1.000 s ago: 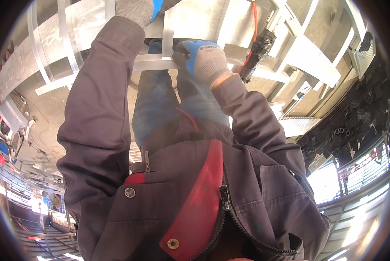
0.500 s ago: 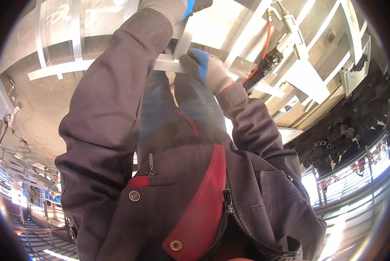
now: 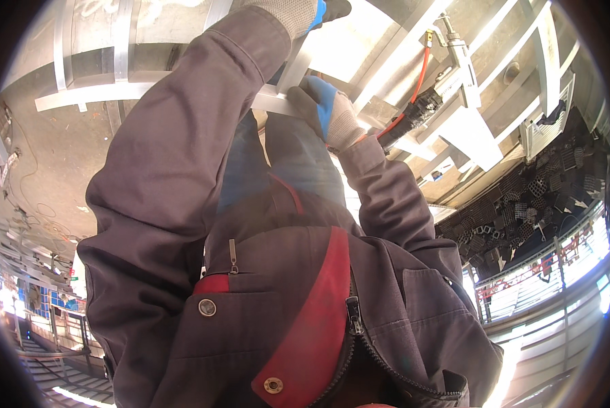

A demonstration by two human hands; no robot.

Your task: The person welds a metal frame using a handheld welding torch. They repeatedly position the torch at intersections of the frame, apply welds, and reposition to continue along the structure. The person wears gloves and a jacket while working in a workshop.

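Note:
Both my hands wear grey knit gloves with blue and dark coated fingers. My left hand [image 3: 305, 15] reaches to the upper edge, over a pale metal frame; part of it is cut off, one dark fingertip points right, and its grip is hidden. My right hand [image 3: 328, 112] is closed at the near side of the frame, its dark fingers wrapped against a flat metal bar [image 3: 272, 102]. An upright metal slat [image 3: 295, 66] meets that bar between my hands.
Several slats [image 3: 123, 51] cross the frame at left. On the right lie a metal tool [image 3: 460, 61] with a black wrapped part [image 3: 413, 112] and a red hose [image 3: 422, 73]. Beyond them, many dark tube pieces [image 3: 515, 211] are heaped near a railing [image 3: 543, 272]. Thin cables [image 3: 29, 183] trail on the left floor.
The view has shifted slightly, so the frame and both hands sit a little differently in the picture. My right hand stays at the bar, and my left stays at the upper edge.

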